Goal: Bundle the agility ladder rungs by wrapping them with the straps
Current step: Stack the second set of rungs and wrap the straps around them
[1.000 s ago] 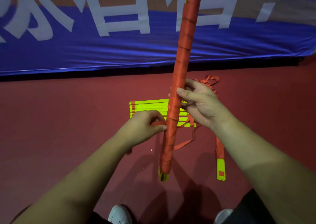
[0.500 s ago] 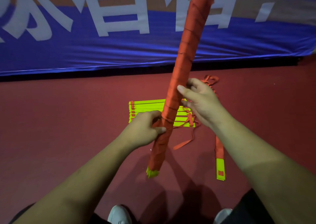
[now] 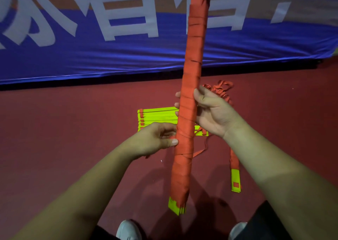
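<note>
Top of the wrapped bundle (image 3: pixel 192 66) has no yellow showing, just folded strap. My right hand's (image 3: pixel 214 115) fingers go behind it, so only the tips show on the far side; thumb is across the front, so that hand grips the bundle at mid-length. My left hand (image 3: pixel 157 139) is lower, fingers curled, thumb tip pressed on the bundle's left edge. There's smth reddish between thumb and fingers, can't tell if it's a strap end.

The bundle is held nearly upright in the air, leaning slightly right at the top. It's a long flat-sided bar wound in orange woven strap, with overlapping turns that look like slanted seams. Yellow rung ends (image 3: pixel 176 206) stick out at the bottom, thin and layered, w/ smooth plastic faces.

Behind it on the dark red floor (image 3: pixel 64 130) lies a flat stack of yellow rungs (image 3: pixel 157 116), partly hidden by the bundle and my hands. A crumpled strap pile (image 3: pixel 221 90) sits past my right hand. A single rung (image 3: pixel 235 180) lies by my right forearm. A glossy blue banner (image 3: pixel 128 56) w/ white lettering is cut off at the top.
</note>
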A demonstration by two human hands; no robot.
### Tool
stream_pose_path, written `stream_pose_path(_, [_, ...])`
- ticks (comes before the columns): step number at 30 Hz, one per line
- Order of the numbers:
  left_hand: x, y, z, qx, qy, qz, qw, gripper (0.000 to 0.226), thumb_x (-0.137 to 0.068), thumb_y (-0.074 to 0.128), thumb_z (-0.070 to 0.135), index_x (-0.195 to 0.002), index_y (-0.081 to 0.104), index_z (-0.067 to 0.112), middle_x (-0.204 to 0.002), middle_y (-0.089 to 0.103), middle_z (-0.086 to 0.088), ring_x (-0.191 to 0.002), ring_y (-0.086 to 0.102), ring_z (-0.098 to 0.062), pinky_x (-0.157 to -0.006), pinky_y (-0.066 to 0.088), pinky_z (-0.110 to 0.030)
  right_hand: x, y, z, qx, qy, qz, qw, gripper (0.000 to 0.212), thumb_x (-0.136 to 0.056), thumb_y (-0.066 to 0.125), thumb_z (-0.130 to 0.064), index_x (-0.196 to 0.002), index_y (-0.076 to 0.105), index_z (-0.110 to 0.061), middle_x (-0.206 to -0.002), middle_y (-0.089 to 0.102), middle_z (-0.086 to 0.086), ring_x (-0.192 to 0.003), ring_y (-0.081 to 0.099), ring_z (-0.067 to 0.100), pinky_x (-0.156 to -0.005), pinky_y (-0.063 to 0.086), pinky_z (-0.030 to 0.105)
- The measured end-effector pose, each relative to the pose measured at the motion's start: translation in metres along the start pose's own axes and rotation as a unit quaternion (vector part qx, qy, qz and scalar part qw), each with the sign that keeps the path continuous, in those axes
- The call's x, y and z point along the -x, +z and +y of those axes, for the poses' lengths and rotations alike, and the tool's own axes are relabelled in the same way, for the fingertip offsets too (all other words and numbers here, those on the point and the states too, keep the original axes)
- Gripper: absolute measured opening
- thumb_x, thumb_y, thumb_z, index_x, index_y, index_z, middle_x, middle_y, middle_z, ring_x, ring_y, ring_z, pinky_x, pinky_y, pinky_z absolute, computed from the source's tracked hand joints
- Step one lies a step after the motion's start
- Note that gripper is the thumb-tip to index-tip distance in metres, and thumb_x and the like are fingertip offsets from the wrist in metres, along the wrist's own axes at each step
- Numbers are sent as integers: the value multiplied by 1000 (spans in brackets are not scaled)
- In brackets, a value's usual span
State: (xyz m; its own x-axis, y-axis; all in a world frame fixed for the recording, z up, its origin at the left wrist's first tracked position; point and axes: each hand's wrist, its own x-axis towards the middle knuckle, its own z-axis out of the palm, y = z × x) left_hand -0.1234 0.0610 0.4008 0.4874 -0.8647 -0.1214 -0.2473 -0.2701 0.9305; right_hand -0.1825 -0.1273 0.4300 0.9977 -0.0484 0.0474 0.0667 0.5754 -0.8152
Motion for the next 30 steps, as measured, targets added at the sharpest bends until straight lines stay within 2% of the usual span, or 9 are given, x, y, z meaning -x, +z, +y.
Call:
stream_pose_path(3, [-4,-2,-6,-135,-5,70,988,14,-87,71,6,-100,69,10,-84,68,6,-74,58,10,-72,42,-10,-1,-3,4,46,-2,48,998,31,-80,62,-15,-110,55,-12,-103,68,9,-89,68,29,-88,51,53])
stream_pose_path(6, [-7,1,-6,-172,-14,153,973,11,-83,75,11,-93,70,10,-70,62,10,-57,53,10,-59,38,-8,-3,-4,7,72,-17,90,993,29,-77,68,-14,-104,56,-14,-103,65,9,-87,67,28,-80,51,47])
stream_pose_path(9, [-9,9,-3,-166,-9,160,973,21,-81,76,26,-98,70,16,-69,57,13,-60,50,6,-58,35,-10,-6,-6,10,91,-51,155,982,26,-83,69,-10,-104,53,-15,-98,60,7,-86,62,29,-67,51,37])
stream_pose_path(12, [-10,17,-2,-143,-11,155,977,39,-73,77,47,-102,68,21,-79,61,14,-72,52,8,-67,38,-12,-9,-10,11,99,-75,204,971,27,-84,71,-14,-102,51,-18,-88,59,1,-85,56,26,-64,48,35])
stream_pose_path(16, [-12,26,4,-259,43,191,946,26,-80,78,33,-100,67,21,-65,50,16,-61,50,6,-56,32,-11,-9,-14,8,97,-71,219,968,26,-86,70,-15,-102,49,-18,-82,58,-4,-77,57,17,-65,49,35])
stream_pose_path(19, [-22,22,3,-224,13,161,961,13,-85,70,18,-98,68,18,-79,63,5,-73,54,-10,-69,40,-27,-9,-18,1,74,-64,192,977,10,-91,62,-16,-98,55,-18,-85,61,1,-90,57,25,-76,46,42])
stream_pose_path(22, [-26,14,6,-39,0,83,996,17,-87,62,9,-104,66,9,-96,67,-8,-89,57,-16,-84,45,-36,-5,-24,-12,-27,-63,127,990,19,-86,57,-14,-105,57,-15,-96,63,11,-107,50,36,-84,46,44])
stream_pose_path(26, [-24,15,15,112,42,-24,993,32,-87,55,3,-118,58,-3,-108,66,-8,-99,60,-13,-88,47,-24,8,-25,-23,-136,-49,-20,989,36,-92,45,-12,-129,46,-14,-132,54,29,-114,57,44,-104,41,57])
stream_pose_path(30, [-26,25,19,85,30,-41,995,23,-93,51,-11,-113,57,-2,-86,69,7,-74,60,-1,-68,46,-14,13,-26,-25,-106,-49,-24,993,34,-91,47,-8,-125,51,-6,-120,62,24,-102,66,37,-95,51,53])
